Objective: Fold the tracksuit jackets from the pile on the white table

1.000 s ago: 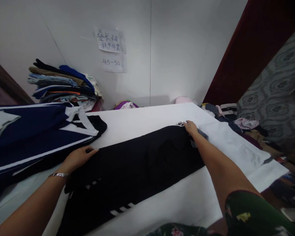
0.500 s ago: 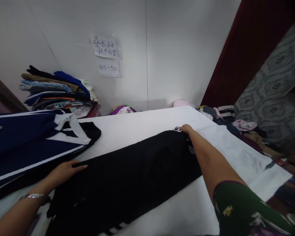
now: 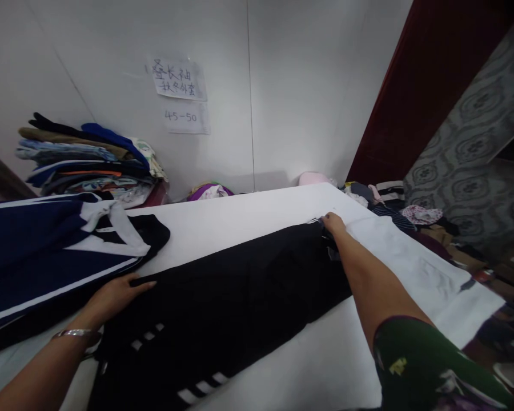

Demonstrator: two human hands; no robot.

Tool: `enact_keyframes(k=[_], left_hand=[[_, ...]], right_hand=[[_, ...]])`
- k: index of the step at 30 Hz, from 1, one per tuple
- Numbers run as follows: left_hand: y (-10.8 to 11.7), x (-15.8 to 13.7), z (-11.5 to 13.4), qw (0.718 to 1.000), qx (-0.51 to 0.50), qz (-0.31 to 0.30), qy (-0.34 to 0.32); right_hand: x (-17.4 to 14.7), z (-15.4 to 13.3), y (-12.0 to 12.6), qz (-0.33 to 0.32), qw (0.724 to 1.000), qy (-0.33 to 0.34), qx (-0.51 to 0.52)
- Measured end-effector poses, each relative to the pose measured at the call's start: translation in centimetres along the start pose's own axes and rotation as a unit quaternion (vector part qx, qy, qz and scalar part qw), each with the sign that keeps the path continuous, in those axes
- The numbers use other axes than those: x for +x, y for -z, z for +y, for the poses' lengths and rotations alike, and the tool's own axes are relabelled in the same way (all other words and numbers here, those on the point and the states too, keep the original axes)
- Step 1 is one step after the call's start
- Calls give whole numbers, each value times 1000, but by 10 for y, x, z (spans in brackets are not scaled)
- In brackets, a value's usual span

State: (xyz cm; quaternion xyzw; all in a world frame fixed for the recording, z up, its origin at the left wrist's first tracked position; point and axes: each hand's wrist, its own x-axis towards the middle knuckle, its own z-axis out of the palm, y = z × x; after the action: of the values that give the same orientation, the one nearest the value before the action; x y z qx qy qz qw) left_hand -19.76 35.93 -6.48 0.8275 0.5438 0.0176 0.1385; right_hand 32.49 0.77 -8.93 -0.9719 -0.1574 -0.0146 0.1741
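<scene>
A black garment with short white stripes lies stretched across the white table, folded lengthwise. My left hand grips its upper edge near the left end, thumb on top and the other fingers partly hidden. At the far right corner my right hand is closed on the cloth, beside a small patch of white stripes. Left of my left hand lies a navy garment with white trim and a white collar, on top of other black cloth.
A stack of folded clothes stands at the back left against the wall. Paper signs hang on that wall. White cloth covers the table's right side; heaped clothes lie beyond it. A pink item shows behind the back edge.
My right hand has moved slightly right with the garment's corner, drawing the cloth straighter. More white stripes show at the garment's left end. The view has shifted a little.
</scene>
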Motion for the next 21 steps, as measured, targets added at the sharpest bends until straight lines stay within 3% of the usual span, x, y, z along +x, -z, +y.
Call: enact_keyframes(k=[3,5,7,9,12,16,19,21], left_hand=[[4,-12,-3,999,-14,-51,-8],[1,-26,-3,999,-9,5,-44],[-10,-41,-2,991,14,76,-107],[-26,-53,-1,983,44,95,-148],[-47,-63,-1,986,75,49,-138],[-48,-67,-3,992,43,21,-121],[-38,-79,-4,993,-4,61,-102],[-37,-97,-2,989,-12,99,-107]], right_hand=[[-5,-16,2,41,997,68,12],[-14,-24,-3,62,984,168,17],[-26,-25,-13,28,970,240,-4],[-37,-18,-25,-54,970,230,-49],[-45,-5,-40,-121,972,178,-92],[-42,-3,-34,-120,974,178,-69],[-53,-8,-20,-67,979,192,-32],[-73,-6,-16,-29,970,240,-5]])
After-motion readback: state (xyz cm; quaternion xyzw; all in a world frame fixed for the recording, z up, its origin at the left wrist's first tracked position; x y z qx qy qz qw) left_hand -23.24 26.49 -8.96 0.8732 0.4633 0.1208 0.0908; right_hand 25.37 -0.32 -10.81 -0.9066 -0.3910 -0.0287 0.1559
